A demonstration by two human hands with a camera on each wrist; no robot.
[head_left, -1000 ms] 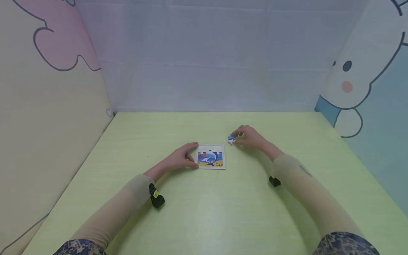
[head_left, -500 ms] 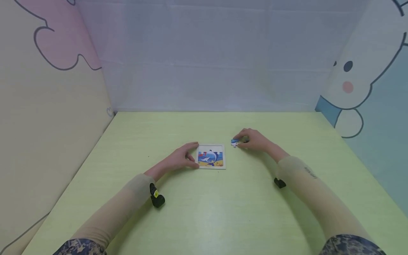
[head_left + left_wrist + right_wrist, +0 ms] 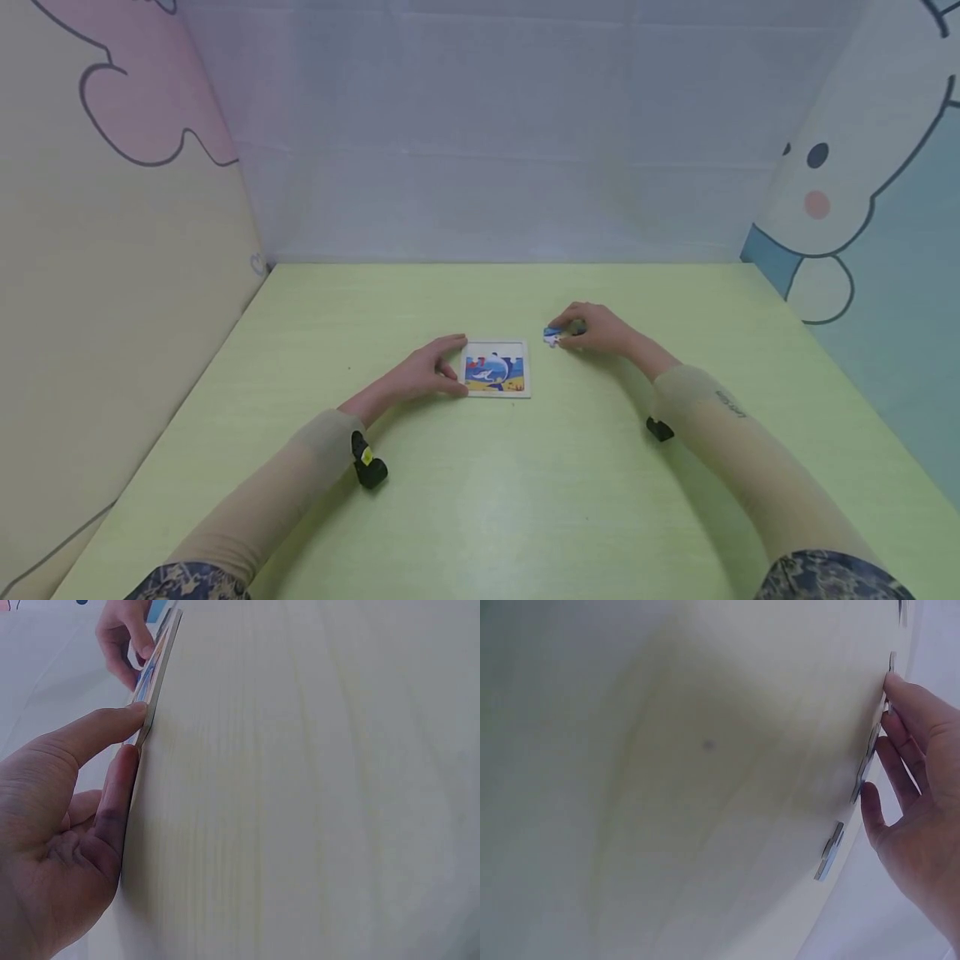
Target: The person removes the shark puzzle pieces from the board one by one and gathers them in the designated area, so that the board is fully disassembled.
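Observation:
A small white-framed picture puzzle (image 3: 496, 394) with a dolphin on blue lies flat on the table. My left hand (image 3: 420, 372) holds its left side, thumb at the near corner and index finger at the far corner. In the left wrist view, two fingertips (image 3: 133, 711) touch the puzzle's edge. To the right, my right hand (image 3: 596, 329) has thumb and index finger around a blue-and-white puzzle piece (image 3: 552, 335). A second, darker piece (image 3: 578, 327) shows under the fingers. The right wrist view shows a piece (image 3: 866, 761) edge-on beside the fingers.
Another loose piece (image 3: 829, 851) lies nearer the wrist in the right wrist view. The pale green table (image 3: 480, 492) meets a white sheet (image 3: 495, 150) at the back, with printed panels at left and right. Small black devices sit under both wrists.
My right hand moves slightly right and toward me with the puzzle piece, then stays put over the last half second. The left hand and framed puzzle stay in place.

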